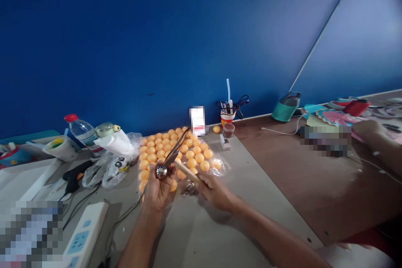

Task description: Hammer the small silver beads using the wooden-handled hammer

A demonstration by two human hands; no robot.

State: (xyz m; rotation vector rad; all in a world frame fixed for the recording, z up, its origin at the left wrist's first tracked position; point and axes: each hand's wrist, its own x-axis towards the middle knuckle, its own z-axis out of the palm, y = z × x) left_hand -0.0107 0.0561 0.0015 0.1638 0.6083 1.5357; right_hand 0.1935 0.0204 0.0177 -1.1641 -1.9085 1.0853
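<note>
Palm up, my left hand (159, 190) holds a shiny metal ball (161, 171) at its fingers. Long dark strips (176, 148) rise from beside the ball toward the back; I cannot make out what they belong to. My right hand (215, 190) is closed round a pale wooden stick (187, 171), whose far end reaches close to the ball and the strips. Behind and under both hands, many orange balls (190, 154) lie in rows in clear plastic. A small heap of shiny metal pieces (189, 189) lies on the table just below the stick.
A power strip (84, 230), a black glue gun (73, 176), plastic bags (114, 171) and a red-capped bottle (82, 130) crowd the left. A pen cup (227, 117) and small tub (228, 130) stand at the back. Rightward are a teal container (285, 108) and another person's arm (377, 138).
</note>
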